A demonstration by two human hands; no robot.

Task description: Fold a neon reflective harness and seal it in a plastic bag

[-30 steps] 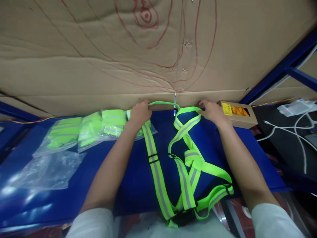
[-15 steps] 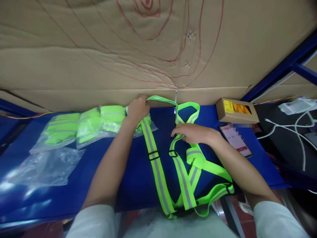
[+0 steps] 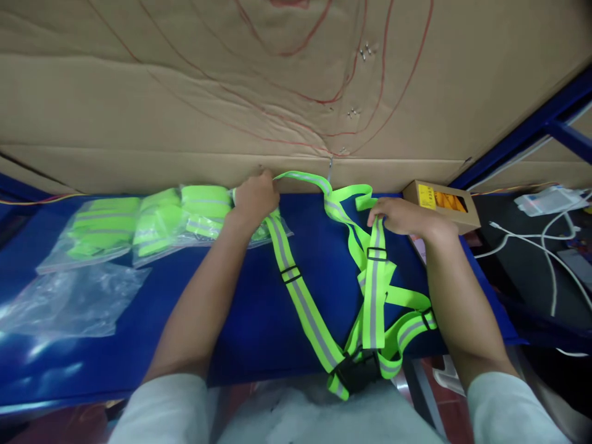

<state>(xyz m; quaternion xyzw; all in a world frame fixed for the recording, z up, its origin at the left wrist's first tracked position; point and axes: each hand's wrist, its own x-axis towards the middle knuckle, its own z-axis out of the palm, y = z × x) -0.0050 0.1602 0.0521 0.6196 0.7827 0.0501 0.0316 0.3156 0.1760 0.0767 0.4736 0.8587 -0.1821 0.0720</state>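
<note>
A neon-green reflective harness (image 3: 308, 308) with grey stripes and black sliders lies spread over the blue table, its near end hanging by the front edge. My left hand (image 3: 256, 198) is closed on one of its straps at the back, beside the bagged bundles. At the right, my right hand (image 3: 393, 214) pinches another strap just above a black slider. Between the hands a loop of strap twists loosely. A black piece (image 3: 361, 370) joins the straps near my body. The fingertips of my left hand are partly hidden.
Clear bags of folded green straps (image 3: 106, 225) line the back left, with an empty plastic bag (image 3: 78, 299) before them. At right are a cardboard box (image 3: 444, 206), a phone (image 3: 420, 248) mostly behind my arm, and white cables (image 3: 546, 237). A cardboard wall (image 3: 185, 111) stands behind.
My right hand has moved right, pulling its strap and slider along with it. The black piece near my body shows more now. My left hand keeps its hold at the back.
</note>
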